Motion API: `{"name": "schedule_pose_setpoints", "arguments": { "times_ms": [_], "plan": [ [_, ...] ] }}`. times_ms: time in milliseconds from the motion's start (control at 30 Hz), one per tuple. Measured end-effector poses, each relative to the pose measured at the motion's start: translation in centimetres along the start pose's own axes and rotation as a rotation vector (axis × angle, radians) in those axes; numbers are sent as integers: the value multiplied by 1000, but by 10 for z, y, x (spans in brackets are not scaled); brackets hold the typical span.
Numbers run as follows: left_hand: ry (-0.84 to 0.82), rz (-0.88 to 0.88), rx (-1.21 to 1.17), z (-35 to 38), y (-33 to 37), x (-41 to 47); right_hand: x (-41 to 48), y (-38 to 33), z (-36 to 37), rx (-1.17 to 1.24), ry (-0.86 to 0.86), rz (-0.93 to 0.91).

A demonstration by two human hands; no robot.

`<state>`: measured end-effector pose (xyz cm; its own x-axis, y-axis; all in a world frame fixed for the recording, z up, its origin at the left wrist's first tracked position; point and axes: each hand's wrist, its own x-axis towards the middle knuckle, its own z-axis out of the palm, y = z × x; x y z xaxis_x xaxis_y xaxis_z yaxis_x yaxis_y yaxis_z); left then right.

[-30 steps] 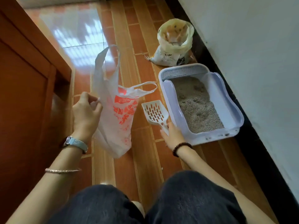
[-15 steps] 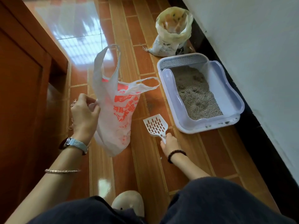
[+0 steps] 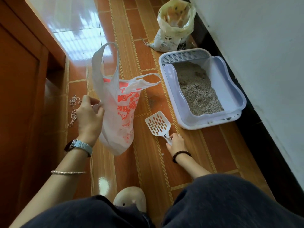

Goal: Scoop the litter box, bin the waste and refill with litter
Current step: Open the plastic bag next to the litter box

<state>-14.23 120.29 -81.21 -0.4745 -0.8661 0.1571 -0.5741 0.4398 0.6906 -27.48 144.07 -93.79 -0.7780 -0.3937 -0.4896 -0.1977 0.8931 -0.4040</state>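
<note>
The litter box (image 3: 233,89) sat on the floor (image 3: 148,162) against the wall, half full of litter (image 3: 197,92). Behind it stood the litter sack (image 3: 174,25). The left hand (image 3: 89,116) pinched the plastic bag (image 3: 118,112) in its grip. The right hand (image 3: 176,142) gripped the scoop (image 3: 158,124) by its handle, its blade lying on the floor near the box.

Litter box (image 3: 233,89) sits against the wall (image 3: 263,46) on its right, so no pass there. Open top, free access from above and from the left side. Litter sack (image 3: 174,27) just beyond its far end blocks that approach. Floor (image 3: 148,63) strip between plastic bag (image 3: 118,109) and box is bare except the scoop (image 3: 158,124), lying near the box's near-left corner. Wooden cabinet (image 3: 19,96) closes the left; tangled string (image 3: 73,111) on the floor beside it.
</note>
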Motion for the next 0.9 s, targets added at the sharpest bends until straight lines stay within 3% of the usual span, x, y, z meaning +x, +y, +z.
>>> {"name": "schedule_pose_setpoints", "arguments": {
  "times_ms": [267,633,767,900],
  "plan": [
    [-29,15,-61,2,2,0,2,-18,-15,83,10,-13],
    [-120,33,-94,15,40,9,8,-117,-103,304,66,-400],
    [-144,141,-20,16,47,17,13,-148,-136,519,-65,-499],
    [-223,184,-65,15,50,13,26,-158,-138,543,-108,-553]
  ]
}}
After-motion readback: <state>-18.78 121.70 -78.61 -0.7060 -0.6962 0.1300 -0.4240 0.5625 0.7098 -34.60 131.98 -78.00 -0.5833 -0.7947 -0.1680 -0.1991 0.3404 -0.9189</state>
